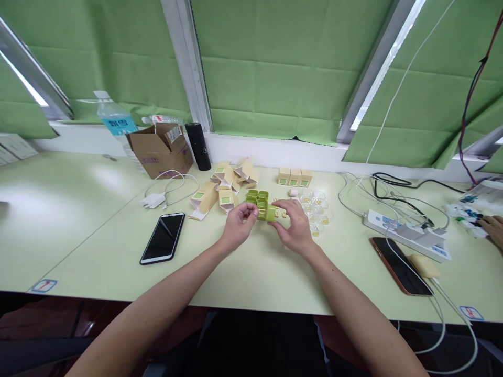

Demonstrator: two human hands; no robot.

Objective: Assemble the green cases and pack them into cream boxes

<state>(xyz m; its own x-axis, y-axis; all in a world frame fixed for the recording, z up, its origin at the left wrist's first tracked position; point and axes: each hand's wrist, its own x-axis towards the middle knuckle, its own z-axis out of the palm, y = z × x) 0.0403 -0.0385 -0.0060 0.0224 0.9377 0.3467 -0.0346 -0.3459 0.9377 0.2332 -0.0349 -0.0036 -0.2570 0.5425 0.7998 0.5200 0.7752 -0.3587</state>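
Note:
My right hand (293,225) is closed around a small green cup (270,213), thumb below and fingers above. Beside it, at the cup's left end, my left hand (239,225) has its thumb and forefinger pinched together; anything between them is too small to name. Just beyond lie several more green cups (257,196), grouped close together. Small gold-coloured pieces (283,213) show near my right fingers. A cluster of clear plastic cups (316,209) with yellow spots sits to the right of that hand.
Opened small cartons (204,198) lie behind my left hand, and three closed boxes (294,177) stand at the back. Phones (163,238) flank me, with a power strip (406,234) and cables at right. Another person's hand (493,230) shows at the right edge.

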